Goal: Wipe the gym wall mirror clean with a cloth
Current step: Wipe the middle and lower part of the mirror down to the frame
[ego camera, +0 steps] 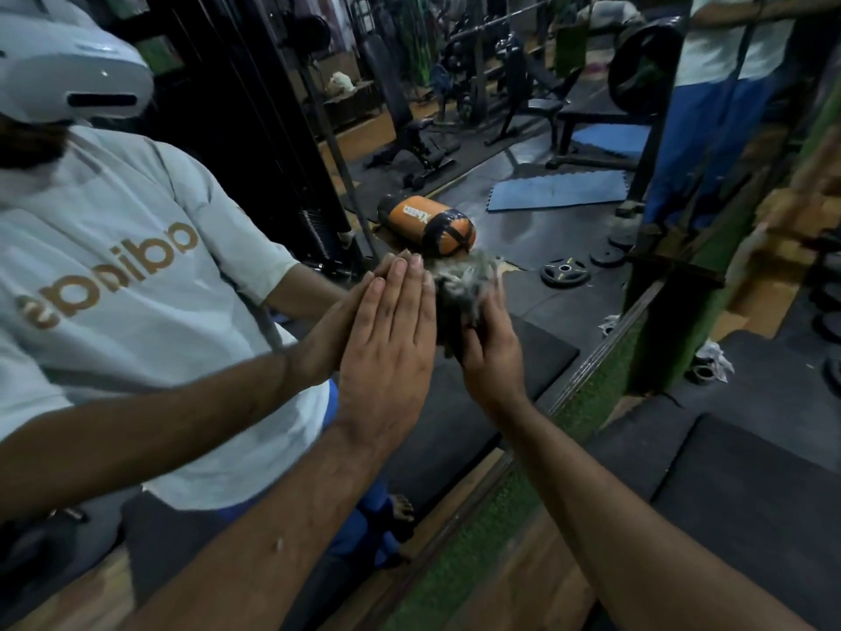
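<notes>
Seen from the head, looking down at a wall mirror (523,189) filling most of the view. Left hand (387,339) laid flat on the glass, fingers straight and together, holding nothing, meeting its own reflection palm to palm. Right hand (489,352) just beside it, fingers curled round a bunched grey cloth (462,284), pressing the wad against the mirror at about chest level. Cloth frayed and blurred, so probably moving. Reflected in the glass: a pale T-shirt (136,266), an orange bag (428,225) on dark floor mats, benches and weight plates behind. Mirror's lower edge running diagonally down to the left, with a green strip (482,535) under it.

To do this step well, probably: keep firm, even pressure through the cloth; work in overlapping strokes instead of scrubbing one spot; refold the wad to show a clean face once soiled. Worth noting that the bare left palm may leave a print on the glass, so wipe that patch last, or brace off the frame instead. Reaching the lower edge calls for bending lower.
</notes>
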Demonstrator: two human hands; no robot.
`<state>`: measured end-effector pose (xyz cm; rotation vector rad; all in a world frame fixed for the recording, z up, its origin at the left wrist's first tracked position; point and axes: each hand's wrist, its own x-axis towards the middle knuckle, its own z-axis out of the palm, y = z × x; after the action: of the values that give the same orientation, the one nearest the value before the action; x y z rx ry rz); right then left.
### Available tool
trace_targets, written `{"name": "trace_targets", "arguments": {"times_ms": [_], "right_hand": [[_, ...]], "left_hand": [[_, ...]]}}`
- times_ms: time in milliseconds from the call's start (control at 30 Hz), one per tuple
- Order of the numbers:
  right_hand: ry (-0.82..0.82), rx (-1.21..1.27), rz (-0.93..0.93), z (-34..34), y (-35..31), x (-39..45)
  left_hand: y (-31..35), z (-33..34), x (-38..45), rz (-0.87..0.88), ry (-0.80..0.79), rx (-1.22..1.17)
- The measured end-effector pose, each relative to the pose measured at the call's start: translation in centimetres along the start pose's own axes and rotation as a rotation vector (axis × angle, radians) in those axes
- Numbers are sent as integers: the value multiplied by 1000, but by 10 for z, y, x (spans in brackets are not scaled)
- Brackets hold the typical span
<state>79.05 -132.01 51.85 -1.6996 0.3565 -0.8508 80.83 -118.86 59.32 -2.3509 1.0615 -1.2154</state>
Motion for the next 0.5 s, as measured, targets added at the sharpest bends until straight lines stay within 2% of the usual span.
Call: {"name": "trace_targets", "arguments": {"times_ms": [100,133,167,267,367,400,433,500], "right_hand": [[37,111,465,-2,12,-2],[32,131,490,2,7,-2],[25,142,440,5,-1,-3],[0,108,164,15,-32,-10],[-11,10,-25,18,-27,-24],[-7,0,-7,19,-18,-26],[12,53,99,21,-8,-27],[50,211,421,27,3,-21]], "left_hand": [[-4,0,-7,-2,-21,-31],[-6,0,-10,3,-28,-23],[-7,1,-13,12,-32,-9],[-7,-2,-15,19,-32,29],[-12,-10,-17,-28,-31,17],[-15,-11,-19,-46,-23,15],[-19,-12,-22,-61,-22,15],[-25,-13,-29,-65,-38,21]]}}
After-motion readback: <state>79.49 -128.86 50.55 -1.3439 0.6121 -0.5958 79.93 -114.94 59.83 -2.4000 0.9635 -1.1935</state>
